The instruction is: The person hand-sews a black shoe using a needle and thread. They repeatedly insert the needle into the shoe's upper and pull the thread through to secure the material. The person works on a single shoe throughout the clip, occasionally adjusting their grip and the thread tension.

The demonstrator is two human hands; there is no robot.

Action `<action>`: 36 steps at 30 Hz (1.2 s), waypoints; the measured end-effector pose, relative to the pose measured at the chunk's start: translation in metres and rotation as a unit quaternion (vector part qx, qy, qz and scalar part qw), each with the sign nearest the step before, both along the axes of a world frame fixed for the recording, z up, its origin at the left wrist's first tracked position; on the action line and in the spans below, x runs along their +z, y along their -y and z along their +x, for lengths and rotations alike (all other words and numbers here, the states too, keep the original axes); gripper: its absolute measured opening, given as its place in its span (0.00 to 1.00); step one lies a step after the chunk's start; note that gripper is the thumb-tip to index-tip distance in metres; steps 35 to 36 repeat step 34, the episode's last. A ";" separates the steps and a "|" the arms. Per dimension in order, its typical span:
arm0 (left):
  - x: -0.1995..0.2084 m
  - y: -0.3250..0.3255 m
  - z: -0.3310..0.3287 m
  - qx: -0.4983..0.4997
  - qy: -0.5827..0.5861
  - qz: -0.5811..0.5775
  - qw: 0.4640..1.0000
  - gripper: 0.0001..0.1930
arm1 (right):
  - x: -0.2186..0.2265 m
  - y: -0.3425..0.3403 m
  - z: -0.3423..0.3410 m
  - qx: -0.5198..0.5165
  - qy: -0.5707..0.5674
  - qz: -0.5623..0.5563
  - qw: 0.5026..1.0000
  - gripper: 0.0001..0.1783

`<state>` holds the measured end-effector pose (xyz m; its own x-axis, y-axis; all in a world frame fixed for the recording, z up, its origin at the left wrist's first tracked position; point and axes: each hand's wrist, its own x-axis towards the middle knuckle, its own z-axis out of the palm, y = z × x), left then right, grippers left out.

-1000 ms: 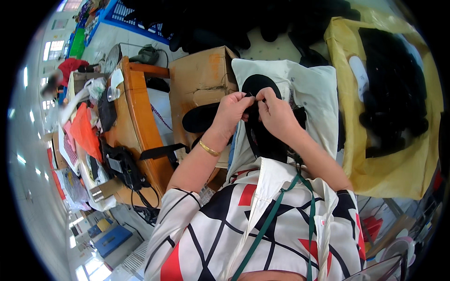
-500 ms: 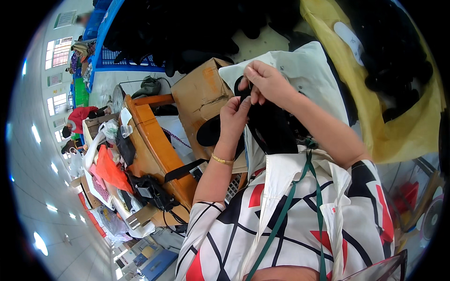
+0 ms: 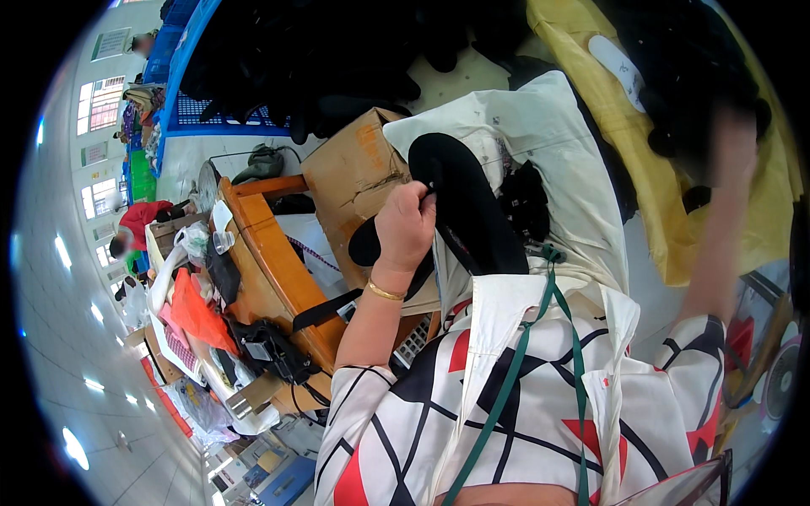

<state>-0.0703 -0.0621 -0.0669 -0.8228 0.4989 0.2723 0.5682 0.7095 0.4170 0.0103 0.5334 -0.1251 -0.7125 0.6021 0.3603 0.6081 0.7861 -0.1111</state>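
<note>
A long black insole (image 3: 468,190) lies across the white cloth (image 3: 582,160) in front of me, its rounded end pointing away. My left hand (image 3: 405,228), with a gold bracelet at the wrist, is closed on the left edge of that insole, fingers curled in. A tiny light speck shows by its fingertips. Far to the right, my right hand (image 3: 736,139) reaches over the yellow sack (image 3: 675,249) and the black pieces (image 3: 709,67) in it. Motion smears this hand, so its fingers cannot be made out. Another black piece (image 3: 364,243) shows left of my left wrist.
A white insole (image 3: 618,72) rests on the sack's edge. Behind my left hand stands a cardboard box (image 3: 359,173), beside an orange wooden frame (image 3: 283,261). Black pieces heap up near a blue crate (image 3: 190,114). Further left, a person in red (image 3: 139,223) bends by a cluttered table.
Both hands were together at the insole's far end. My right hand has since left it and swung right to the yellow sack. My left hand stays on the insole, slightly lower.
</note>
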 end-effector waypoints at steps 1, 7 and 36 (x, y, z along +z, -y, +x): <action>-0.005 0.003 0.002 -0.027 -0.050 -0.023 0.998 0.14 | 0.016 -0.007 0.005 -0.090 0.097 0.119 0.984 0.17; 0.003 -0.001 0.003 -0.150 -0.191 -0.147 0.959 0.25 | 0.014 0.126 -0.034 0.071 -0.416 -0.613 0.668 0.08; -0.009 -0.012 0.011 0.063 0.112 0.107 0.986 0.26 | 0.048 0.405 -0.094 0.308 -0.252 -0.772 0.495 0.14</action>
